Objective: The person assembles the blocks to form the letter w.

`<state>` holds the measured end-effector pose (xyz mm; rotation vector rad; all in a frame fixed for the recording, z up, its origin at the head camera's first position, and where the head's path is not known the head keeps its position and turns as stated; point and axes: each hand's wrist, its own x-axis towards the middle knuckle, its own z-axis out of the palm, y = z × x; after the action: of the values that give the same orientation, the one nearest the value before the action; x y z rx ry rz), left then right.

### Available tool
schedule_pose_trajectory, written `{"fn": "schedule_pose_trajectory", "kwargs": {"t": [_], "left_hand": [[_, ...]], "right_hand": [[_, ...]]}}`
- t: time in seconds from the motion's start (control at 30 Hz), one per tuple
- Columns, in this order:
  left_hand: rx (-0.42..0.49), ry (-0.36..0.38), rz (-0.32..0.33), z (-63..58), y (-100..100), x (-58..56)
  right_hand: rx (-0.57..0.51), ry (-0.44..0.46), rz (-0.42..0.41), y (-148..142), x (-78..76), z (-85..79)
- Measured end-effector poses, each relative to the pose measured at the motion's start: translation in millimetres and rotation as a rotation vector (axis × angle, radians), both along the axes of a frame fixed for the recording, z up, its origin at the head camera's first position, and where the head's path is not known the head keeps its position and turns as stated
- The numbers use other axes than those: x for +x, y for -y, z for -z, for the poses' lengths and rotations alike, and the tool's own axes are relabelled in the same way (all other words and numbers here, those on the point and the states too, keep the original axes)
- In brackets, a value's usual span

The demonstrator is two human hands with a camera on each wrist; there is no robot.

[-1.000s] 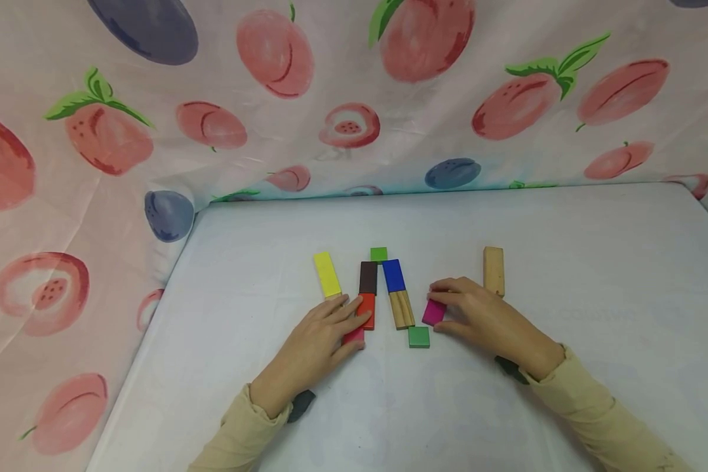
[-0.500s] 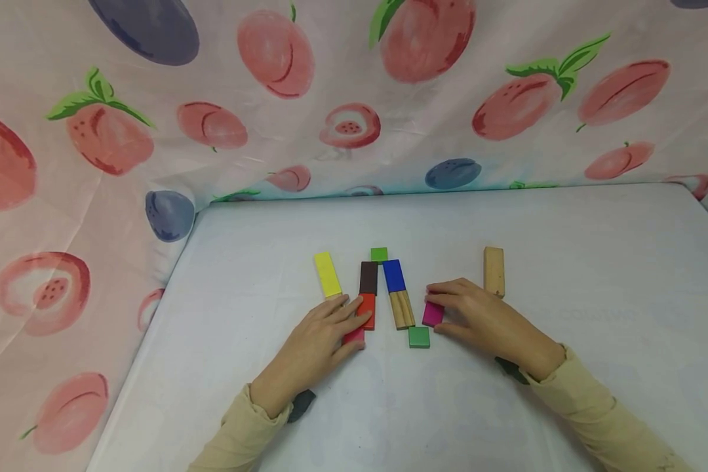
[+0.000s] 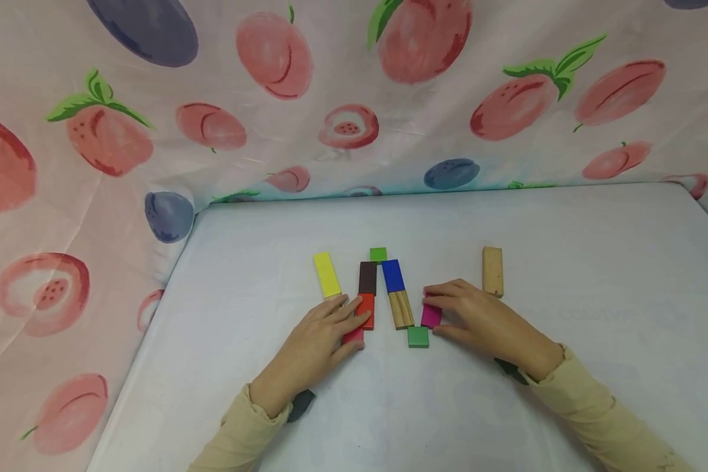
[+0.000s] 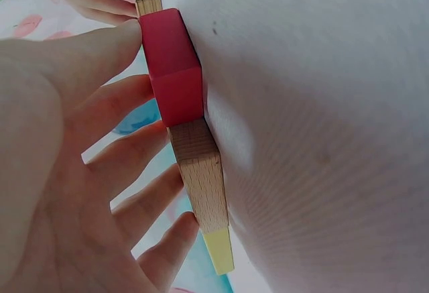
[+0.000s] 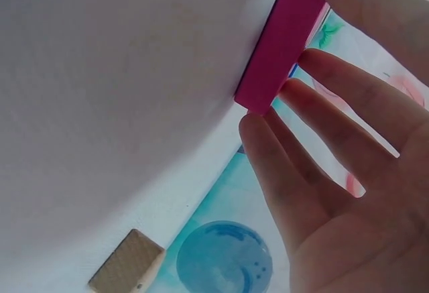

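My left hand (image 3: 307, 347) lies over the left side of a zigzag row of blocks, its fingers spread and fairly straight. Its thumb and fingertips touch a pinkish-red block (image 4: 171, 72), a plain wooden block (image 4: 204, 186) and a red block (image 3: 366, 311). With thumb and fingers at either end, my right hand (image 3: 480, 318) holds a magenta block (image 3: 431, 316), also seen up close in the right wrist view. That block lies flat on the table, its near end by the corner of a green block (image 3: 418, 337). Part of its far end is hidden under the fingers.
The row also includes a yellow block (image 3: 327, 274), a dark brown block (image 3: 368, 278), a light green block (image 3: 378, 254), a blue block (image 3: 393, 275) and a striped wooden block (image 3: 400, 309). A separate wooden block (image 3: 492, 271) stands beyond my right hand. Peach-print cloth (image 3: 212, 157) borders the white table (image 3: 566, 262).
My right hand has slid the magenta block slightly left, towards the green block, and turned it a little straighter. My left hand and the other blocks look unmoved.
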<state>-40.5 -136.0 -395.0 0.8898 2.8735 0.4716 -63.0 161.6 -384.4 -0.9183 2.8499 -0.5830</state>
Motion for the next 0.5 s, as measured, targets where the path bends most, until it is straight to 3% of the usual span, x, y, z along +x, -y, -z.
{"fn": "schedule_pose_trajectory", "kwargs": {"t": [0.5], "left_hand": [[0.009, 0.012, -0.002, -0.2, -0.1, -0.1]], "right_hand": [[0.025, -0.044, -0.014, -3.4, 0.6, -6.3]]}}
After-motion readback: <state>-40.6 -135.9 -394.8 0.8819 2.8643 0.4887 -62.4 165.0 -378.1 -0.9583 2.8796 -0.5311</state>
